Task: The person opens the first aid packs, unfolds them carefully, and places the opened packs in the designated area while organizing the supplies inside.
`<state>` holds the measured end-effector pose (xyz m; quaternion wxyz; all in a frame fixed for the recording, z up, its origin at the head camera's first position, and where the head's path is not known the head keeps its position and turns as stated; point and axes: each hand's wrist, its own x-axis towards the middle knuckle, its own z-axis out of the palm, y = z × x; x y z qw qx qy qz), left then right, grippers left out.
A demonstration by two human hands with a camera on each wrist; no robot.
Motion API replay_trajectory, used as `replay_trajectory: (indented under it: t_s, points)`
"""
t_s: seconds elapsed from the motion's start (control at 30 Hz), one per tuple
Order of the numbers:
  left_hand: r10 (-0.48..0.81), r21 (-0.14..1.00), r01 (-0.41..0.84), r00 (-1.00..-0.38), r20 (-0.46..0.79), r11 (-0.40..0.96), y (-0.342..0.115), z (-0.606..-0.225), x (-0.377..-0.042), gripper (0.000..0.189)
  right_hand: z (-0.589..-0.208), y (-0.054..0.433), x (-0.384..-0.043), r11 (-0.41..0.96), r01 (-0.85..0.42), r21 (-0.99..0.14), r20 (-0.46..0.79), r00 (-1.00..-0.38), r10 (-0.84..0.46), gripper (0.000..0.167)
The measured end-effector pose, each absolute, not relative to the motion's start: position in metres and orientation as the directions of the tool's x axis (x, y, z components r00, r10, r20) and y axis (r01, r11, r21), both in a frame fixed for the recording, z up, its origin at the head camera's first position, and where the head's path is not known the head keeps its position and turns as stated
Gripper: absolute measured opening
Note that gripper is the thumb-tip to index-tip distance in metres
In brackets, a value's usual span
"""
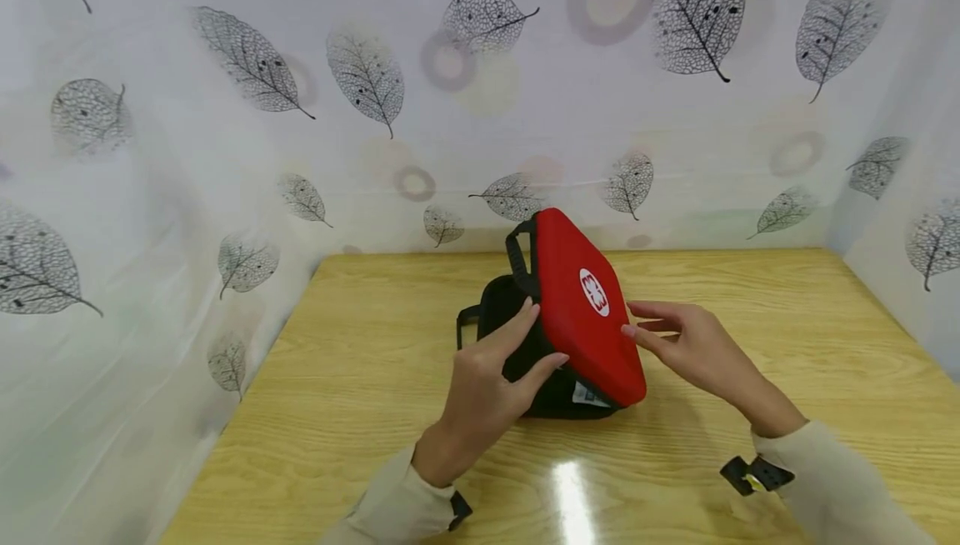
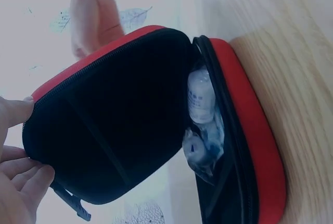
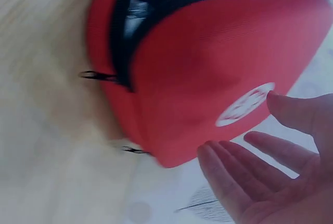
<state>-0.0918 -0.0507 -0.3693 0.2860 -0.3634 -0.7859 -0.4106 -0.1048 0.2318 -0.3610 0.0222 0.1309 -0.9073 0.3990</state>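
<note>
A red first-aid case [image 1: 581, 303] with a white round emblem stands half open on the table, its lid tilted up. My left hand [image 1: 483, 382] pinches the lid's edge between thumb and fingers. Fingers spread, my right hand [image 1: 697, 349] is beside the lid's outer face, fingertips right at the red surface. Inside the lower half, the left wrist view shows a white bottle [image 2: 201, 96] and small items in clear plastic wrap [image 2: 200, 153]. The lid's black lining [image 2: 119, 114] has a strap across it.
The wooden table [image 1: 360, 412] extends around the case. Leaf-patterned sheeting [image 1: 420, 112] hangs behind it and at both sides. Black carry handles [image 1: 517, 262] stick out from the case, and a zipper pull [image 3: 99, 75] hangs at its hinge end.
</note>
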Motion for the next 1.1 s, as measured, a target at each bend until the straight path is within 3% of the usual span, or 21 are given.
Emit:
replay_trajectory:
  t_s: [0.27, 0.47, 0.77, 1.1]
  points:
    - [0.347, 0.428, 0.839, -0.533, 0.772, 0.337, -0.039, -0.365, -0.093, 0.067, -0.327, 0.209, -0.089, 0.574, -0.439, -0.691, 0.369, -0.897, -0.242, 0.038]
    - [0.356, 0.386, 0.868, -0.484, 0.799, 0.312, -0.028, -0.362, -0.094, 0.070, -0.309, 0.192, -0.079, 0.525, -0.597, -0.607, 0.534, -0.795, -0.287, 0.044]
    - [0.414, 0.381, 0.884, -0.463, 0.784, 0.270, -0.013, -0.357, -0.094, 0.076, -0.297, 0.183, -0.070, 0.661, -0.605, -0.443, 0.600, -0.748, -0.283, 0.050]
    - [0.506, 0.394, 0.884, -0.467, 0.725, 0.251, -0.012, -0.355, -0.097, 0.079, -0.294, 0.189, -0.064, 0.698, -0.567, -0.437, 0.596, -0.764, -0.247, 0.045]
